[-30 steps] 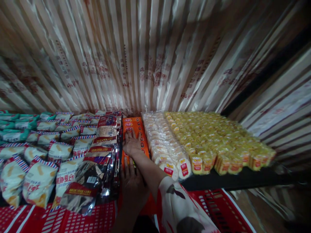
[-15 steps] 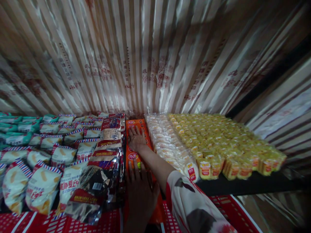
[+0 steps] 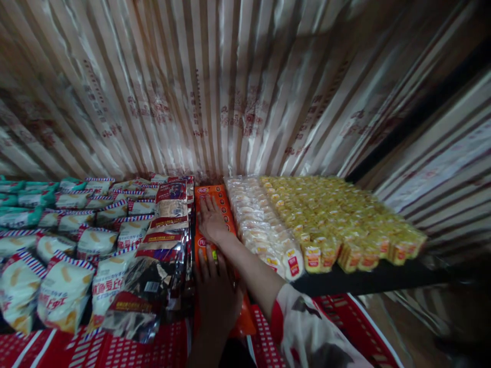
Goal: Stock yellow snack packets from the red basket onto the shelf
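Observation:
A long orange snack packet lies on the shelf between a row of dark maroon and clear packets and a row of clear-wrapped pale snacks. My right hand rests flat on its far half, fingers stretched out. Nearer to me, my left hand lies palm down over the near half, fingers straight and thumb out to the right. Both hands touch the top of the packet without gripping it. The near part is mostly covered by my left hand and wrist.
White pouches with striped tops and green packets fill the left side. Maroon packets overlap just left of my hands. To the right are clear-wrapped snacks and yellow packaged cakes. A pleated curtain hangs behind; red baskets stand below.
My right hand has shifted slightly toward the left edge of the orange packet, its fingers closer together. My left hand stays on the near half. The view has moved a little.

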The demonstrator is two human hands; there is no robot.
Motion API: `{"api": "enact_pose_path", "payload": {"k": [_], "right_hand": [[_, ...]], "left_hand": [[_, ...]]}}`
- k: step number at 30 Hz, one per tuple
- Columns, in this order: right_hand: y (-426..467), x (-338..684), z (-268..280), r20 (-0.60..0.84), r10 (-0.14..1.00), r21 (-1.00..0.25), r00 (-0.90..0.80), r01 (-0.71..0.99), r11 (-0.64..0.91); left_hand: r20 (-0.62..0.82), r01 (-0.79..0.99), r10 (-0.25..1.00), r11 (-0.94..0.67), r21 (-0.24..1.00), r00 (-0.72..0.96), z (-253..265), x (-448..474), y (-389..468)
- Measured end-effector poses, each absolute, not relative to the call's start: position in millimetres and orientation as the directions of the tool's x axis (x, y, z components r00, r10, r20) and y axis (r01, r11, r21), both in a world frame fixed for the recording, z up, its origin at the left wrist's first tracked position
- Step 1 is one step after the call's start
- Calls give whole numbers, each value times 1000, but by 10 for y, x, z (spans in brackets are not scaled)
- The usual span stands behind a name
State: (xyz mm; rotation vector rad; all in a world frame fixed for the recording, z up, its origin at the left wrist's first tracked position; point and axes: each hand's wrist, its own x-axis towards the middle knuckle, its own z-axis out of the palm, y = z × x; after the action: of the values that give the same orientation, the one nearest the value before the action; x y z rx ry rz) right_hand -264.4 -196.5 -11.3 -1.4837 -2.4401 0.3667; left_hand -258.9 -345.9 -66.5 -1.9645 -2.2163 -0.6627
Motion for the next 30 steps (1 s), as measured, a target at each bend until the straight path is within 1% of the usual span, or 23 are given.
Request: {"api": "enact_pose_path", "payload": {"k": [1, 3, 5, 8, 11, 13, 15, 17, 21, 26, 28, 30], "right_hand": [[-2133, -2579, -90, 140, 872, -377, -469, 789, 485], [-2516, -2395, -68, 208, 867, -463, -453, 735, 495], [-2923, -2147, -82, 247, 873, -541, -421, 687, 485], [-3498, -1723, -183, 267, 903, -633, -336, 645, 427], [-3981, -1344, -370, 264, 927, -676, -265, 635, 374], [-4224, -1159, -507, 274, 940, -685, -205, 645, 341], [-4381, -1043, -610, 257, 948, -707, -189, 632, 318], [-4450, -997, -653, 226, 960, -740, -163, 613, 278], [-4407, -1058, -575, 167, 985, -823, -52, 542, 168], [-4179, -1277, -379, 60, 997, -923, -48, 377, 74], [-4035, -1386, -325, 23, 999, -947, -36, 319, 33], [-3863, -1506, -288, 5, 1000, -955, -25, 296, 12]], "left_hand": [[364, 967, 919, 61, 248, -151, -696, -2592, -3465], [396, 972, 911, 26, 235, -120, -763, -2606, -3477], [419, 976, 903, -1, 219, -93, -804, -2628, -3487], [387, 974, 916, 20, 224, -107, -777, -2655, -3491], [342, 964, 926, 73, 257, -162, -693, -2641, -3484], [340, 958, 922, 92, 271, -185, -645, -2614, -3480], [344, 957, 919, 100, 273, -194, -614, -2594, -3481], [345, 958, 920, 94, 269, -187, -597, -2590, -3486], [340, 958, 926, 64, 279, -161, -569, -2624, -3500], [306, 962, 940, 65, 265, -148, -513, -2668, -3452], [280, 956, 946, 85, 281, -167, -492, -2681, -3387], [246, 943, 949, 117, 312, -199, -483, -2699, -3309]]}}
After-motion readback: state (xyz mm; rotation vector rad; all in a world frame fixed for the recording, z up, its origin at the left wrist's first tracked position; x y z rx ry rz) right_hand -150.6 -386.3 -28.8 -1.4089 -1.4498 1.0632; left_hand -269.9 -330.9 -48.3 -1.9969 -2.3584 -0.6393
